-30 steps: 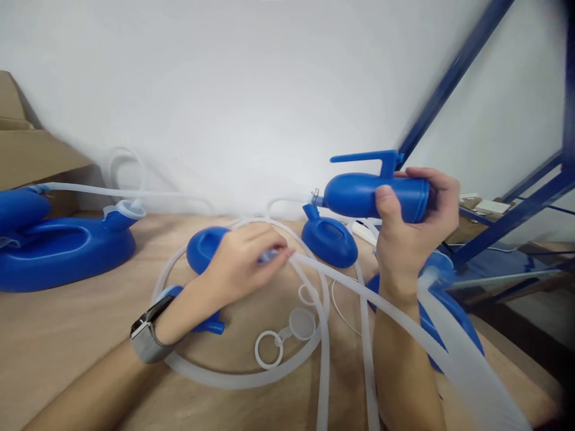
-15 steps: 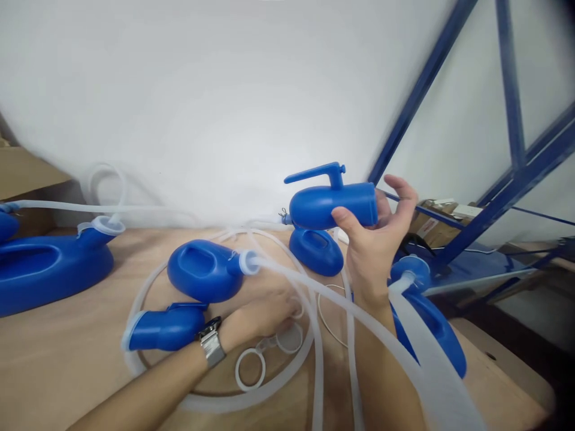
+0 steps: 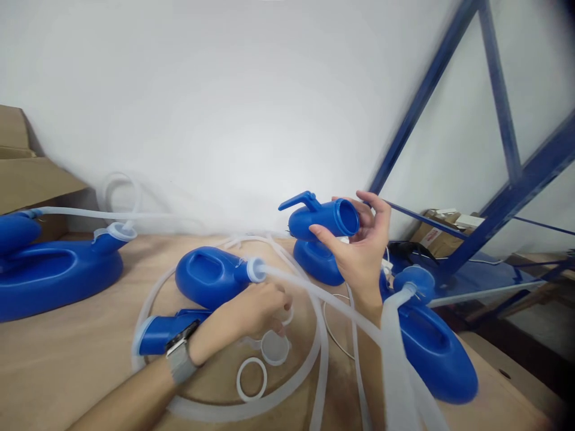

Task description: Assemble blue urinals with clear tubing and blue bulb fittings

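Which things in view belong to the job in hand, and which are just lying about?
Seemingly in the job:
- open blue vessel, in the right hand
- clear lid, near the left hand
- tubing

Probably lying about:
- cardboard box, far left
- box beyond the blue frame

Blue cup [image 3: 321, 220]: on its side between thumb and fingers of my right hand [image 3: 363, 254], handle uppermost, round mouth open. Translucent cap [image 3: 275, 348]: just below the fingers of my left hand [image 3: 263, 308], contact unclear. White ring [image 3: 264, 379]: flat, nearer me.
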Tool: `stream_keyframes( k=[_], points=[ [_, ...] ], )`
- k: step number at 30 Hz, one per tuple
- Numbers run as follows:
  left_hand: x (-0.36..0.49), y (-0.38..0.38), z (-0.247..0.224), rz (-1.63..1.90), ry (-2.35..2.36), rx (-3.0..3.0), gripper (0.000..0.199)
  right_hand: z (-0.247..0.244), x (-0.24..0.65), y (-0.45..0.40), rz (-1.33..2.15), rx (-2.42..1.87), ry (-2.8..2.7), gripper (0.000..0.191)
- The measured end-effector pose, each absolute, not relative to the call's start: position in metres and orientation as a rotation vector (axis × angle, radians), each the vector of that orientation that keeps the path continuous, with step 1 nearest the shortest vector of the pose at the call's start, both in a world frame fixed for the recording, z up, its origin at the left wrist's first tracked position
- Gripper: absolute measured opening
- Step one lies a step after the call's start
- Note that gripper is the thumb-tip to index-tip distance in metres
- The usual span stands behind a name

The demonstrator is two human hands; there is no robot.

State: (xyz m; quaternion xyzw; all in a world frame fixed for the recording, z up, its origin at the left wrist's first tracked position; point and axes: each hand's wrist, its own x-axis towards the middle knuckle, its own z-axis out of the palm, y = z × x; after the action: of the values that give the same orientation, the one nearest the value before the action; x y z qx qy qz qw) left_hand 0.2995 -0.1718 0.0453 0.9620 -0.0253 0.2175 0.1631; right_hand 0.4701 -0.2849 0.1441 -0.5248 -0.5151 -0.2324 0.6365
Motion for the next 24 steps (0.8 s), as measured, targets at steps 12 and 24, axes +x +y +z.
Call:
stream_keyframes(
  k=[12, 24],
  points=[
    [0.255, -0.195, 0.139, 1.844, -0.027, 2.495, 0.052, 0.120, 0.432, -0.272, -0.706, -1.017, -1.557, 0.061],
    [0.248, -0.192, 0.136, 1.902, -0.042, 2.530, 0.044, 0.118, 0.429, -0.265, -0.640, -0.943, -1.671, 0.103]
  ],
)
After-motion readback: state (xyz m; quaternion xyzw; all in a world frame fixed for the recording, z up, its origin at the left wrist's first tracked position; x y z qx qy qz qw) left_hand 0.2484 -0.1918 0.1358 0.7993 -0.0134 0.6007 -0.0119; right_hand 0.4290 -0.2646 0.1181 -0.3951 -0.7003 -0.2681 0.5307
